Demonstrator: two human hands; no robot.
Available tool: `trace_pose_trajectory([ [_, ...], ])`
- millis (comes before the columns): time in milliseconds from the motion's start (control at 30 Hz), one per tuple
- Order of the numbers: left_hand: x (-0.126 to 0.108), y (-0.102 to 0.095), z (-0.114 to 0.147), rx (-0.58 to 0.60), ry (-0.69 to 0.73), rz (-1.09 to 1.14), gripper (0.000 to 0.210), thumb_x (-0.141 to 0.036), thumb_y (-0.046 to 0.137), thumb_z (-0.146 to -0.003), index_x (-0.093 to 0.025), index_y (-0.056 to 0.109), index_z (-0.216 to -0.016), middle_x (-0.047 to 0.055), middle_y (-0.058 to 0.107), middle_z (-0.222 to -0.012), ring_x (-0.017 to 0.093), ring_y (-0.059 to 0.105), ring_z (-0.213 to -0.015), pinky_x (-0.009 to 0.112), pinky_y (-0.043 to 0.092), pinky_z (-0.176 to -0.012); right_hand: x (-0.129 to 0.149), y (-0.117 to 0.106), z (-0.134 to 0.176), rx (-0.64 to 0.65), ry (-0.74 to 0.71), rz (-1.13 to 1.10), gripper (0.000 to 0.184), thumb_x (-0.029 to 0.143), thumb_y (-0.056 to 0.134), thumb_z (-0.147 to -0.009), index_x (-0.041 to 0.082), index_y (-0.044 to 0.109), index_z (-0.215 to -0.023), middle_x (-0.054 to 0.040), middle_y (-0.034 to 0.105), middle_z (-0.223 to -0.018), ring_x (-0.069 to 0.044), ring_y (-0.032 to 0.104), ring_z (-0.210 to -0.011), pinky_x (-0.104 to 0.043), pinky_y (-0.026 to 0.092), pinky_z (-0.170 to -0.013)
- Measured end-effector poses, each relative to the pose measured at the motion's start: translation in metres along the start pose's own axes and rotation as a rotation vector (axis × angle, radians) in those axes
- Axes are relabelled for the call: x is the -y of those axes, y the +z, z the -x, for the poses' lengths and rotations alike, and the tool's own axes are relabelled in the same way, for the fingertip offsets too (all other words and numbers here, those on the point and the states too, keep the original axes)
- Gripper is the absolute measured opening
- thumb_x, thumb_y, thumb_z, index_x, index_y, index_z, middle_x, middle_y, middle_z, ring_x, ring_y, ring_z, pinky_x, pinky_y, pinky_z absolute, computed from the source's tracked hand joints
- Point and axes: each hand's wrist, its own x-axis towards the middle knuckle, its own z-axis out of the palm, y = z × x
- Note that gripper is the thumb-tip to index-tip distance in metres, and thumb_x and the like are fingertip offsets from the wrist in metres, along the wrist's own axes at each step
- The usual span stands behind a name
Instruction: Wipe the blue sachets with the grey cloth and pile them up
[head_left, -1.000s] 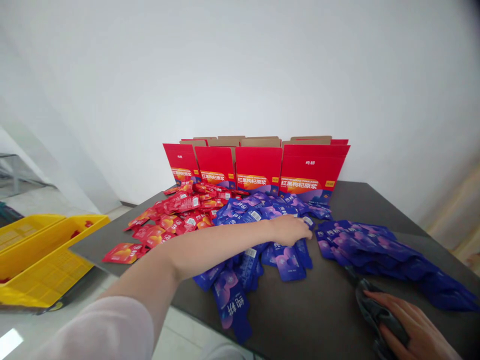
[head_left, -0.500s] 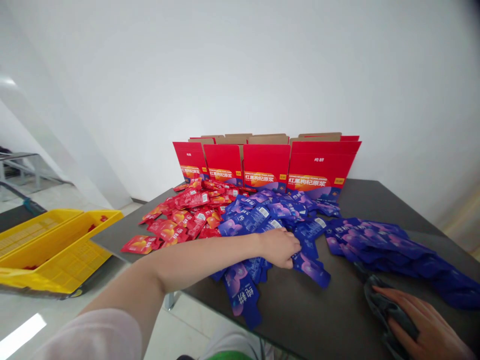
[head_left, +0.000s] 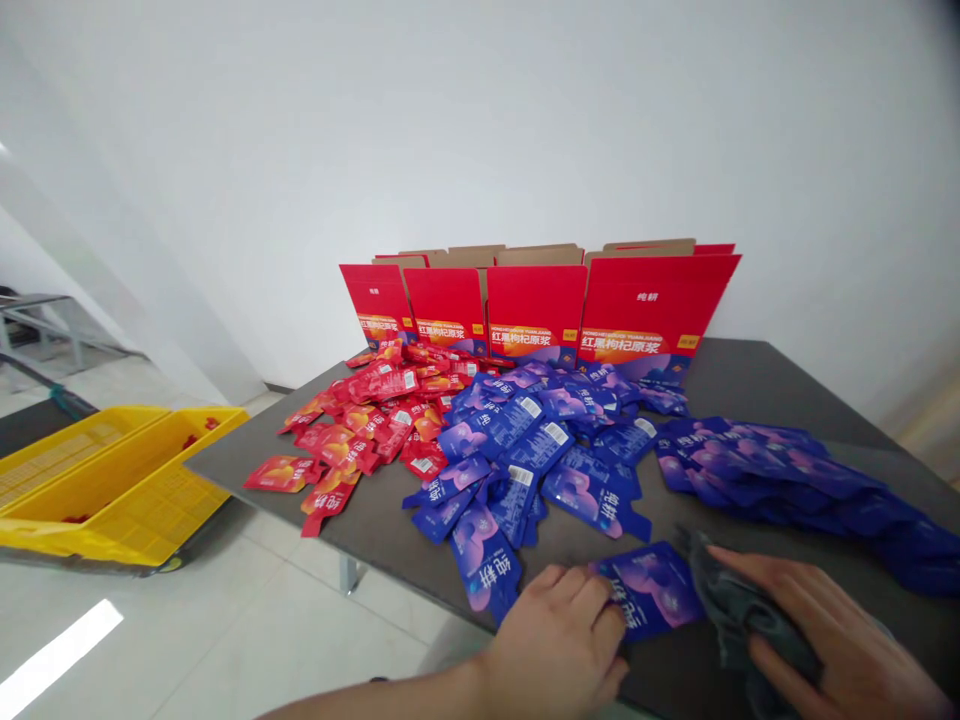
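Close to the table's front edge, my left hand [head_left: 559, 635] is closed on one end of a blue pouch [head_left: 651, 590] with purple fruit printed on it. The pouch lies flat, its other end pointing right. My right hand [head_left: 832, 630] grips a crumpled dark grey-green cloth [head_left: 750, 610], just right of that pouch. Behind my left hand spreads a loose heap of blue pouches [head_left: 525, 430]. To the right, more blue pouches lie overlapped in a long row [head_left: 780, 490]. Left of the blue heap is a pile of red pouches [head_left: 375, 410].
Several open red cartons [head_left: 536, 310] stand in a line along the back of the dark table [head_left: 739, 385], near the white wall. Yellow crates [head_left: 142, 510] with some red pieces inside stand at the left, lower than the tabletop.
My left hand has drawn back from the blue heap toward the table's front edge, bringing a pouch with it. My right hand has shifted slightly left with the cloth, closer to the pouch.
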Motion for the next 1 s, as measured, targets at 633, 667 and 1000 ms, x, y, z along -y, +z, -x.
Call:
trace_pose_trajectory([
  [633, 0.014, 0.044, 0.02, -0.111, 0.178, 0.071, 0.038, -0.038, 0.05, -0.102, -0.011, 0.056, -0.128, 0.011, 0.066, -0.127, 0.018, 0.062, -0.116, 0.03, 0.051, -0.101, -0.035, 0.033, -0.001, 0.036, -0.148, 0.248, 0.043, 0.025, 0.054, -0.082, 0.02, 0.064, -0.124, -0.0083, 0.071, -0.117, -0.027, 0.065, -0.109, -0.044, 0.055, -0.093],
  [667, 0.013, 0.044, 0.019, -0.117, 0.162, 0.072, 0.038, -0.038, 0.05, -0.103, -0.011, 0.056, -0.128, 0.012, 0.066, -0.125, 0.018, 0.062, -0.115, 0.03, 0.052, -0.1, -0.035, 0.03, -0.002, 0.035, -0.149, 0.26, 0.042, 0.026, 0.054, -0.083, 0.02, 0.064, -0.124, -0.0089, 0.071, -0.117, -0.027, 0.065, -0.11, -0.045, 0.055, -0.092],
  [1000, 0.011, 0.042, 0.013, -0.065, 0.172, 0.018, 0.029, -0.036, 0.047, -0.104, -0.013, 0.061, -0.115, 0.012, 0.067, -0.112, 0.018, 0.063, -0.104, 0.03, 0.051, -0.092, 0.051, 0.016, -0.037, -0.054, -0.622, 0.247, 0.07, 0.012, 0.047, -0.061, 0.027, 0.066, -0.126, 0.0091, 0.072, -0.126, -0.017, 0.064, -0.114, -0.032, 0.053, -0.091],
])
